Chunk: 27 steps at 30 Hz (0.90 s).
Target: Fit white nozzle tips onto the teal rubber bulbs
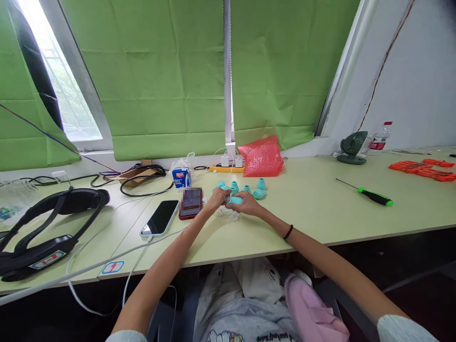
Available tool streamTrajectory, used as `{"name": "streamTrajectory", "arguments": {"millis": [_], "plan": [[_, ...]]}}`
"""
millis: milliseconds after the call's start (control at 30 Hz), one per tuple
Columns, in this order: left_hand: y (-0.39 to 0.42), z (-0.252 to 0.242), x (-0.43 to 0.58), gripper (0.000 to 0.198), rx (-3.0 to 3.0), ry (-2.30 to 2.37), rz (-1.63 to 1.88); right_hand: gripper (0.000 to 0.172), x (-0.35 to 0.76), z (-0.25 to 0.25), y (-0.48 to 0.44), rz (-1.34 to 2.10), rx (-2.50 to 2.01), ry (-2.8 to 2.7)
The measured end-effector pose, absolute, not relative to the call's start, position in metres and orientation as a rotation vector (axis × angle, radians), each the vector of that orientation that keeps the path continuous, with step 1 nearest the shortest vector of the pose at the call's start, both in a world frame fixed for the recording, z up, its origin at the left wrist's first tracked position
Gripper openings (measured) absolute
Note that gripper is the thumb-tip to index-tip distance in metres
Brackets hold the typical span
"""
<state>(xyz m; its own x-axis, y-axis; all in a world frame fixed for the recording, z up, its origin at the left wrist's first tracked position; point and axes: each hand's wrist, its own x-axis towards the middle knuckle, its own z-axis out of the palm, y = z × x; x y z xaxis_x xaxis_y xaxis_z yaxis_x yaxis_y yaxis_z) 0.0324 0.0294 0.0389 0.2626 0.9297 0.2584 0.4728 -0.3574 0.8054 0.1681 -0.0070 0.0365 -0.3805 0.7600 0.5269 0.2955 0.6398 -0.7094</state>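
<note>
Both hands meet over the table in the middle of the head view. My right hand (pixel 249 204) is closed around a teal plastic piece (pixel 235 200) lying sideways. My left hand (pixel 216 200) is closed at the left end of that piece, on a small clear or whitish part (pixel 227 199) too small to name. Several teal plastic cones (pixel 234 185) stand just behind the hands, and a rounded teal piece (pixel 259 194) lies to their right. Small clear plastic bits (pixel 233 216) lie on the table below my hands.
Left of my hands lie a red-cased phone (pixel 191 203), a white phone (pixel 160 218) on a cable, and a black headset (pixel 53 223). Behind are a blue milk carton (pixel 182 177) and pink bubble wrap (pixel 263 157). A screwdriver (pixel 372 194) and small fan (pixel 352 147) are right.
</note>
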Motion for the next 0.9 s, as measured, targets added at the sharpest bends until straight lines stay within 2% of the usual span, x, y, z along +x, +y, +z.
{"name": "streamTrajectory", "arguments": {"millis": [233, 467, 733, 900], "plan": [[0.032, 0.049, 0.023, 0.025, 2.141, 1.486, 0.775, 0.032, 0.170, 0.045, -0.003, 0.586, -0.832, -1.731], [0.024, 0.030, 0.025, 0.027, 2.434, 1.698, 0.658, 0.028, 0.195, 0.051, 0.012, 0.391, -0.881, -1.584], [0.019, 0.023, 0.032, 0.031, 2.640, 1.789, 0.550, 0.031, 0.219, 0.041, 0.006, 0.144, -1.068, -1.777], [0.015, 0.020, 0.038, 0.026, 2.729, 1.786, 0.586, 0.028, 0.240, 0.024, 0.002, 0.026, -1.157, -1.976]]}}
